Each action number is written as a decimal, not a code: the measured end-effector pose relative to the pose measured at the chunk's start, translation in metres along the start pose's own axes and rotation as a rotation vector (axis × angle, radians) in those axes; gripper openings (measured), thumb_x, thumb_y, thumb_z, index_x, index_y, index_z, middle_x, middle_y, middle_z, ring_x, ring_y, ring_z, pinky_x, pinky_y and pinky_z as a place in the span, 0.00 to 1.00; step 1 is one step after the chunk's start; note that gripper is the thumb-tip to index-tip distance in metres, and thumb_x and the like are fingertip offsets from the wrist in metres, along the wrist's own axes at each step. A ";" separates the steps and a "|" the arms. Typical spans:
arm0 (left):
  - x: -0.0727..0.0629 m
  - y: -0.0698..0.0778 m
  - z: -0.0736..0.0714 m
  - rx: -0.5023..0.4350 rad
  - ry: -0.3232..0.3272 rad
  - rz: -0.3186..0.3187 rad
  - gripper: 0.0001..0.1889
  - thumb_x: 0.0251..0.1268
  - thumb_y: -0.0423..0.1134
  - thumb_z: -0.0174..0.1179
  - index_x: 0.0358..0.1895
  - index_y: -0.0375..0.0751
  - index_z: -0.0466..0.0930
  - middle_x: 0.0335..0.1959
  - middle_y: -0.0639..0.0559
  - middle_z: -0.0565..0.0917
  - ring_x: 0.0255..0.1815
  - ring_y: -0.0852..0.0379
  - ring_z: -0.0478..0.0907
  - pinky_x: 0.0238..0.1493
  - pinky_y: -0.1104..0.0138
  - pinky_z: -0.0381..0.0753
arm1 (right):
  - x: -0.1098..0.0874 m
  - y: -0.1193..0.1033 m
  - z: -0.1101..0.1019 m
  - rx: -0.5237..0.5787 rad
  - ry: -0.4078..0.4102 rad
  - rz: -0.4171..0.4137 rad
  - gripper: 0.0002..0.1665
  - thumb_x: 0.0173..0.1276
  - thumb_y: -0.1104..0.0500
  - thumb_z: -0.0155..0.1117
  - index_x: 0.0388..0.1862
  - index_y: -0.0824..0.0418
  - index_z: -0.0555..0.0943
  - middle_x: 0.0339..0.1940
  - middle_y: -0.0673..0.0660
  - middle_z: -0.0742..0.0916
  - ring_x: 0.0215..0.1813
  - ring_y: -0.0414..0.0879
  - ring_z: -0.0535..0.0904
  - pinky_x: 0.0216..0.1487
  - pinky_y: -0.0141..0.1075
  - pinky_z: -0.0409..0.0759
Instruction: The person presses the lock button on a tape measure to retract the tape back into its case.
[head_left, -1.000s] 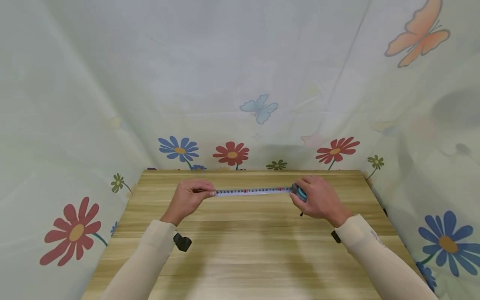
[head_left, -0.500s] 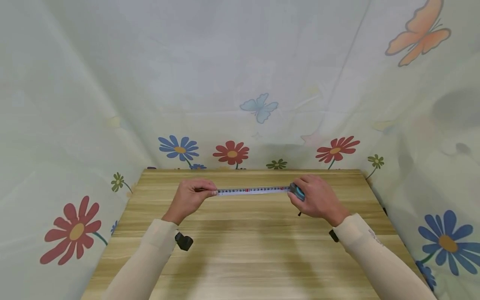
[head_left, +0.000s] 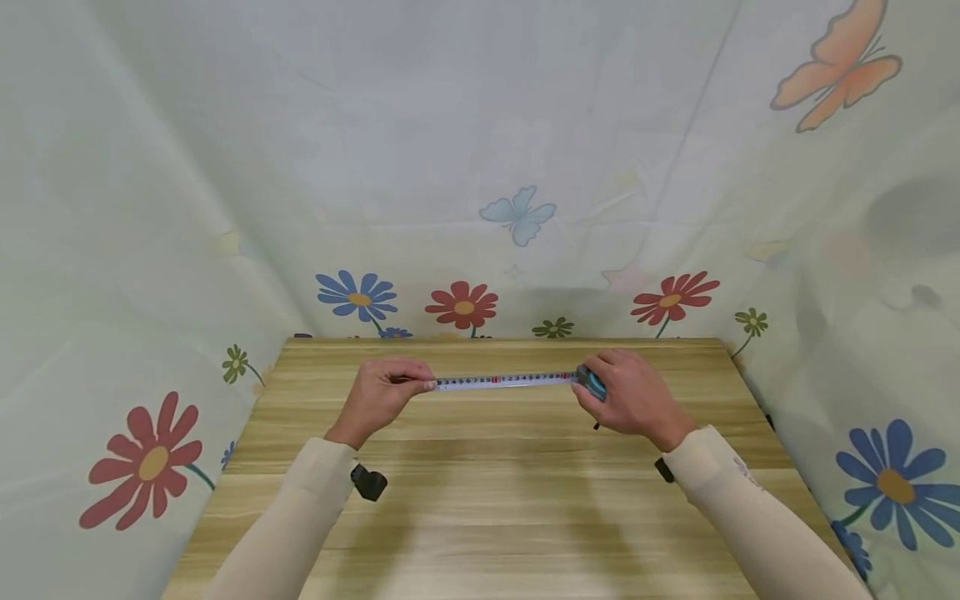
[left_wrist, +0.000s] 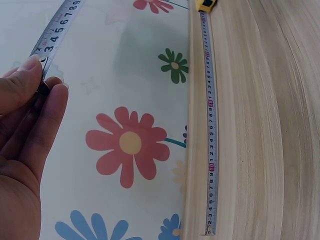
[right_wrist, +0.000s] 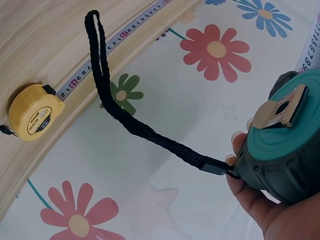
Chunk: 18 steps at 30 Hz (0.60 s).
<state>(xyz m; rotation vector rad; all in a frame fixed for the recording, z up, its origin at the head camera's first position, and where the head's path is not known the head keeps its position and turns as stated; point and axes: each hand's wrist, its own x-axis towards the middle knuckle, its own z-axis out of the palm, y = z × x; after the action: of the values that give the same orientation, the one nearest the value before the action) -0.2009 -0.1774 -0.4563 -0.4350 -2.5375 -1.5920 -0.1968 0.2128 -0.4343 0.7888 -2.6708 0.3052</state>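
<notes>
While tape blade point(head_left: 502, 382) is grasped by left hand point(head_left: 377, 398) and teal case point(right_wrist: 280, 145) by right hand point(head_left: 637, 396), slack is best avoided.

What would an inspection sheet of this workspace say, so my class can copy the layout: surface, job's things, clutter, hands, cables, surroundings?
Surface: wood-grain tabletop.
Job's things: teal tape measure, its blade drawn out between the hands; black strap attached.
Clutter: one unheld item, a yellow tape measure near the tabletop's edge, its numbered strip extended along that edge.
Hands: left hand pinches the blade's end; right hand grips the teal tape measure.
Cables: nothing seen.
Surroundings: pale sheet printed with flowers and butterflies.
</notes>
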 end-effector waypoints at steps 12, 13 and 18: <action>0.000 0.000 0.001 0.002 -0.007 0.009 0.05 0.64 0.34 0.73 0.41 0.43 0.94 0.41 0.50 0.92 0.37 0.50 0.85 0.39 0.70 0.87 | 0.001 -0.001 0.002 0.001 -0.005 0.000 0.18 0.68 0.47 0.68 0.42 0.61 0.85 0.38 0.55 0.88 0.37 0.48 0.80 0.45 0.47 0.84; 0.000 0.000 0.001 -0.002 -0.009 0.005 0.05 0.64 0.34 0.73 0.41 0.43 0.94 0.41 0.50 0.92 0.37 0.50 0.85 0.39 0.70 0.87 | 0.002 -0.002 0.002 0.000 -0.007 -0.001 0.18 0.68 0.47 0.68 0.42 0.61 0.85 0.38 0.55 0.88 0.37 0.48 0.80 0.45 0.47 0.84; 0.001 0.001 0.002 -0.016 -0.018 -0.011 0.06 0.64 0.34 0.73 0.42 0.41 0.93 0.42 0.49 0.92 0.38 0.49 0.86 0.40 0.70 0.88 | 0.002 -0.003 0.002 0.003 -0.015 -0.001 0.17 0.69 0.47 0.68 0.42 0.61 0.85 0.37 0.54 0.87 0.36 0.47 0.79 0.45 0.47 0.84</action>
<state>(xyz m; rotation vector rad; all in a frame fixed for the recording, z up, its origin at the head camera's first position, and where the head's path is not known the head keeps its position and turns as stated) -0.2015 -0.1753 -0.4557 -0.4404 -2.5463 -1.6201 -0.1974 0.2087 -0.4351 0.7964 -2.6840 0.3041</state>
